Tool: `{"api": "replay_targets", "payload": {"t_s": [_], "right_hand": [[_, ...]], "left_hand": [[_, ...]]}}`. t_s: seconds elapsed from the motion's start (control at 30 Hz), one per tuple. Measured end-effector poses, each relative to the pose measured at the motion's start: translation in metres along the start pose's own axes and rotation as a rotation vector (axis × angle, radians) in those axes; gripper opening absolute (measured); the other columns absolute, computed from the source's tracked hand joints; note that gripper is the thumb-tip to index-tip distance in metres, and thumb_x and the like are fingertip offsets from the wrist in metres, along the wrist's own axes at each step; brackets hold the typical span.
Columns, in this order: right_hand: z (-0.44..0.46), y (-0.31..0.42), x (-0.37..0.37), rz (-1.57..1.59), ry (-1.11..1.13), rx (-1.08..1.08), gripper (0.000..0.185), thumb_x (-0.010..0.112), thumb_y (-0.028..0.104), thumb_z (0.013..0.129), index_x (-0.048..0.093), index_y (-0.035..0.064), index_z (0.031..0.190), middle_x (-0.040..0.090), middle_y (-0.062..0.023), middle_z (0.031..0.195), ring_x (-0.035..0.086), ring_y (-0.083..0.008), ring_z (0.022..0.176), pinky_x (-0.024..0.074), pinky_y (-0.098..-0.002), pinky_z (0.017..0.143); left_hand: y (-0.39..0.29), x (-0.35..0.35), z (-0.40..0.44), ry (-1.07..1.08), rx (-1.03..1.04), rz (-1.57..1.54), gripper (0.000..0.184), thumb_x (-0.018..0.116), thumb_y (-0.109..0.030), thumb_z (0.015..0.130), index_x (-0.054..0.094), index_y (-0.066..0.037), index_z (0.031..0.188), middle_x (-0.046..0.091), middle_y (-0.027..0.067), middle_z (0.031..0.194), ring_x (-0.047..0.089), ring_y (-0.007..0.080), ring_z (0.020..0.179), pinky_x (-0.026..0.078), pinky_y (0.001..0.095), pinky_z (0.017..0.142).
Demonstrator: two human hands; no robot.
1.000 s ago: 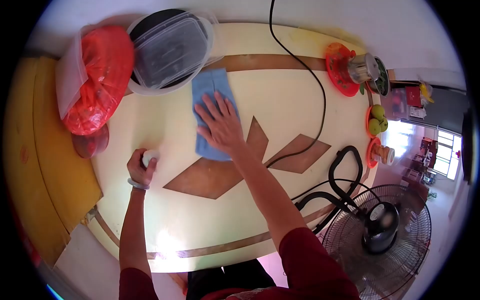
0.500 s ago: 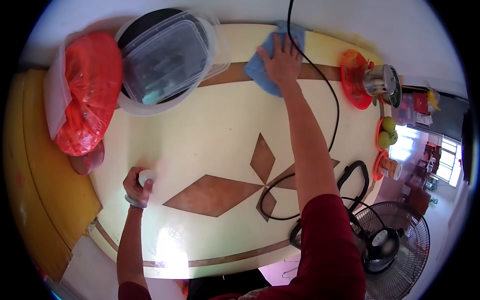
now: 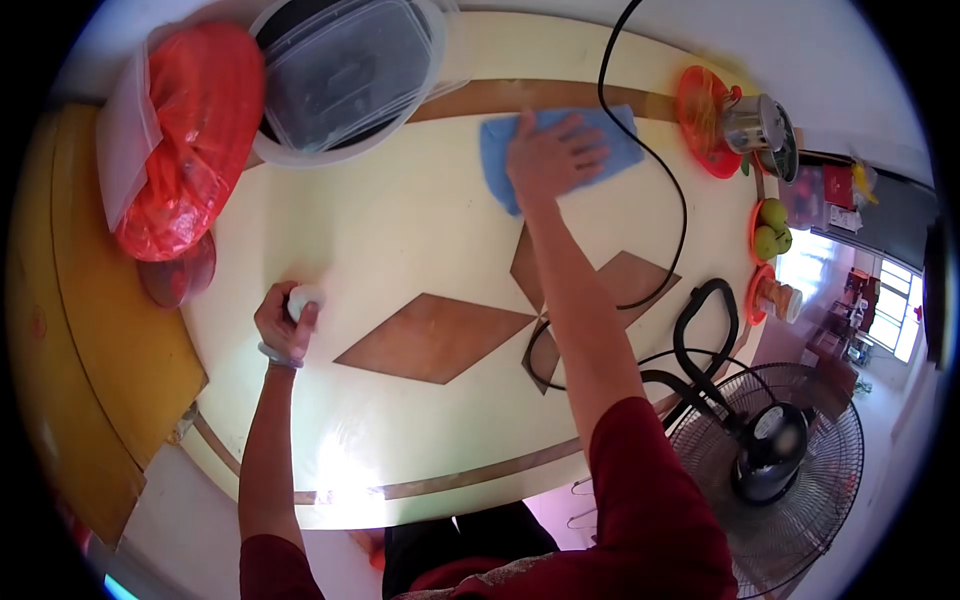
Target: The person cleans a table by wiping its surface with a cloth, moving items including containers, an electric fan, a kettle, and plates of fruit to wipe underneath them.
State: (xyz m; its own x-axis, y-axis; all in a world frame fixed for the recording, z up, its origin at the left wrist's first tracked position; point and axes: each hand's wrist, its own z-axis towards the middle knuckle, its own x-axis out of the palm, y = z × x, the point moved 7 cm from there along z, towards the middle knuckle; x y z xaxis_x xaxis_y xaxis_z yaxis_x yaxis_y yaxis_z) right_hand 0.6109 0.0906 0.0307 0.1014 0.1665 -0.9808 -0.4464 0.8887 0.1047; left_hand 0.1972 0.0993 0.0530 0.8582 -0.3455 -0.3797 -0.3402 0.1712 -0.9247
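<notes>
My right hand (image 3: 550, 157) lies flat with its fingers spread on a blue cloth (image 3: 618, 160), pressing it against the table top. The cloth is spread out near the brown band along the table's far side. On the left, my left hand (image 3: 284, 318) is closed around a small white rounded thing (image 3: 304, 300), whose kind I cannot make out. That hand is low over the cream table (image 3: 400, 235), left of a brown diamond inlay (image 3: 435, 338).
At the far left are a red plastic bag (image 3: 205, 130) and a basin (image 3: 330, 158) with clear lids. A black cable (image 3: 684, 215) crosses the right side near a fan (image 3: 775, 450). Red plates (image 3: 700, 125), a metal pot (image 3: 752, 125) and green fruit (image 3: 768, 240) line the right edge.
My right hand has drawn the blue cloth back from the far edge towards me, and the cloth lies wider. My left hand still holds the white thing. The whole view has shifted slightly.
</notes>
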Motion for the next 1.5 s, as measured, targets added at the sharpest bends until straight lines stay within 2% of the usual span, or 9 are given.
{"api": "replay_targets", "payload": {"t_s": [0.23,0.57,0.67,0.9,1.0,1.3,1.4,1.43,1.5], "right_hand": [[-0.087,0.089,-0.016,0.216,0.046,-0.334,0.078,0.031,0.056,0.085,0.021,-0.0013,0.137,0.011,-0.0306,0.141,0.002,-0.0488,0.130,-0.0028,-0.0550,0.105],[-0.229,-0.048,-0.072,0.138,0.079,-0.370,0.072,0.044,0.046,0.084,0.027,-0.0037,0.133,0.018,-0.0315,0.138,0.015,-0.0487,0.128,0.0115,-0.0563,0.104],[-0.303,-0.081,-0.086,0.167,0.157,-0.444,0.070,0.043,0.045,0.085,0.027,-0.0032,0.133,0.019,-0.0304,0.138,0.017,-0.0483,0.128,0.0141,-0.0566,0.103],[-0.424,-0.216,-0.112,0.086,0.190,-0.294,0.074,0.042,0.048,0.084,0.023,-0.0019,0.135,0.017,-0.0306,0.139,0.014,-0.0504,0.128,0.0122,-0.0597,0.101],[-0.445,-0.213,-0.114,0.041,0.274,-0.260,0.072,0.048,0.044,0.082,0.028,-0.0016,0.133,0.020,-0.0284,0.139,0.016,-0.0495,0.127,0.0135,-0.0592,0.102],[-0.341,0.026,-0.088,0.366,0.146,-1.095,0.056,0.050,0.049,0.079,0.046,0.0180,0.126,0.032,-0.0106,0.139,0.024,-0.0340,0.129,0.0152,-0.0478,0.106],[-0.272,0.034,-0.079,0.392,0.143,-0.831,0.064,0.042,0.054,0.083,0.038,0.0129,0.131,0.028,-0.0165,0.140,0.020,-0.0392,0.130,0.0108,-0.0522,0.106],[-0.262,0.029,-0.101,0.286,0.163,-0.714,0.055,0.056,0.034,0.080,0.043,0.0158,0.129,0.035,-0.0167,0.136,0.029,-0.0349,0.126,0.0179,-0.0500,0.105],[-0.279,-0.004,-0.084,0.310,0.040,-0.594,0.066,0.041,0.053,0.083,0.037,0.0084,0.132,0.028,-0.0218,0.139,0.018,-0.0438,0.129,0.0093,-0.0555,0.104]], "left_hand": [[-0.003,0.002,-0.002,0.002,0.054,0.172,0.031,0.066,-0.019,0.077,0.053,0.005,0.093,0.054,0.0036,0.071,0.049,0.0075,0.056,0.041,0.0201,0.051],[0.022,0.001,-0.003,-0.067,-0.010,-0.029,0.025,0.066,-0.018,0.079,0.058,0.002,0.092,0.055,0.0001,0.068,0.048,0.0057,0.055,0.041,0.0199,0.051],[0.016,-0.005,-0.001,-0.005,-0.281,0.108,0.028,0.067,-0.024,0.079,0.060,0.001,0.090,0.054,-0.0017,0.065,0.046,0.0044,0.053,0.039,0.0197,0.047],[-0.037,-0.037,-0.106,-0.013,-0.302,-0.164,0.024,0.064,-0.018,0.081,0.057,0.002,0.093,0.056,0.0016,0.070,0.048,0.0055,0.057,0.040,0.0191,0.050],[-0.065,-0.066,-0.188,0.025,-0.370,-0.247,0.022,0.059,-0.010,0.083,0.053,0.005,0.098,0.057,0.0055,0.076,0.050,0.0077,0.063,0.041,0.0201,0.055],[-0.063,-0.103,-0.382,-0.127,-0.617,-0.368,0.028,0.060,-0.016,0.082,0.051,0.003,0.100,0.056,0.0061,0.087,0.051,0.0103,0.077,0.042,0.0227,0.066],[-0.081,-0.092,-0.400,-0.136,-0.589,-0.273,0.031,0.062,-0.019,0.081,0.051,0.002,0.101,0.057,0.0061,0.090,0.052,0.0116,0.081,0.043,0.0238,0.072],[-0.087,-0.088,-0.402,-0.124,-0.575,-0.276,0.031,0.062,-0.019,0.081,0.051,0.002,0.102,0.057,0.0057,0.090,0.052,0.0118,0.082,0.043,0.0245,0.073],[-0.100,-0.085,-0.404,-0.136,-0.522,-0.209,0.032,0.061,-0.019,0.081,0.051,0.002,0.103,0.057,0.0057,0.090,0.051,0.0115,0.082,0.042,0.0243,0.073]]}}
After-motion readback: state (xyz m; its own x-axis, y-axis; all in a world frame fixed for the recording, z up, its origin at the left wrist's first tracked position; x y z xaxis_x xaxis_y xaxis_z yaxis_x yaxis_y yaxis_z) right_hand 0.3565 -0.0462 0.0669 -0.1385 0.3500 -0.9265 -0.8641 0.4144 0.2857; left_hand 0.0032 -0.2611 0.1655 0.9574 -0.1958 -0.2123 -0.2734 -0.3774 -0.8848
